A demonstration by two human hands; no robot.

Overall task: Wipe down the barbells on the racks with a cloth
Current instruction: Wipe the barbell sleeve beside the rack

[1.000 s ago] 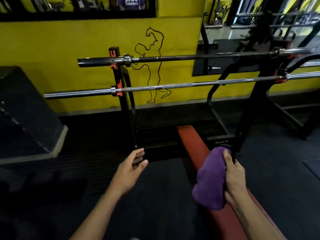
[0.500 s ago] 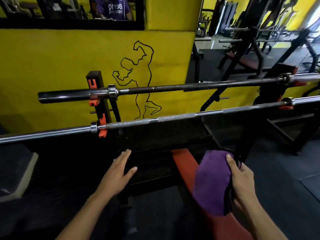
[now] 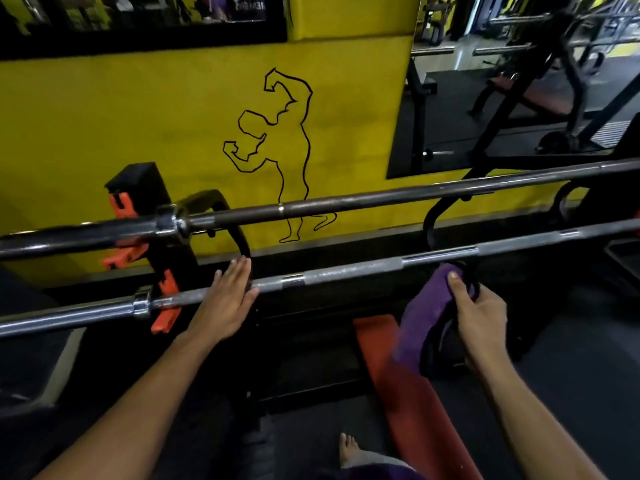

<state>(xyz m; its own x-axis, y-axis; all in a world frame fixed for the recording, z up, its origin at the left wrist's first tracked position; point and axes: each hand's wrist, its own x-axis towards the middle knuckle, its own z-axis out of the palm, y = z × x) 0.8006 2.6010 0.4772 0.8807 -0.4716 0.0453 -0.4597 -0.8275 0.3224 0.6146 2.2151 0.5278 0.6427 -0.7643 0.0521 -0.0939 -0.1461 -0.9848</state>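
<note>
Nearest, at the bottom edge, a bare foot (image 3: 347, 447) stands on the dark floor beside the near end of a red bench pad (image 3: 408, 393) that runs away toward the rack. Above the pad the right hand (image 3: 479, 320) grips a purple cloth (image 3: 427, 313), thumb pressed on its upper fold and the other fingers curled behind it, so the cloth hangs just below the lower barbell (image 3: 346, 273) without clearly touching it. To the left, the left hand (image 3: 225, 303) lies flat over that same bar, fingers straight and pressed close together, thumb out to the side, near the bar's collar at the rack's left upright (image 3: 162, 244) with its orange hooks (image 3: 166, 306). The lower barbell spans the rack from left edge to right edge. Behind and above it the upper barbell (image 3: 381, 199), darker, rests across the same uprights. Farthest back stands a yellow wall (image 3: 138, 116) bearing a black outline of a flexing figure (image 3: 277, 150), with a mirror (image 3: 519, 81) at the right.
</note>
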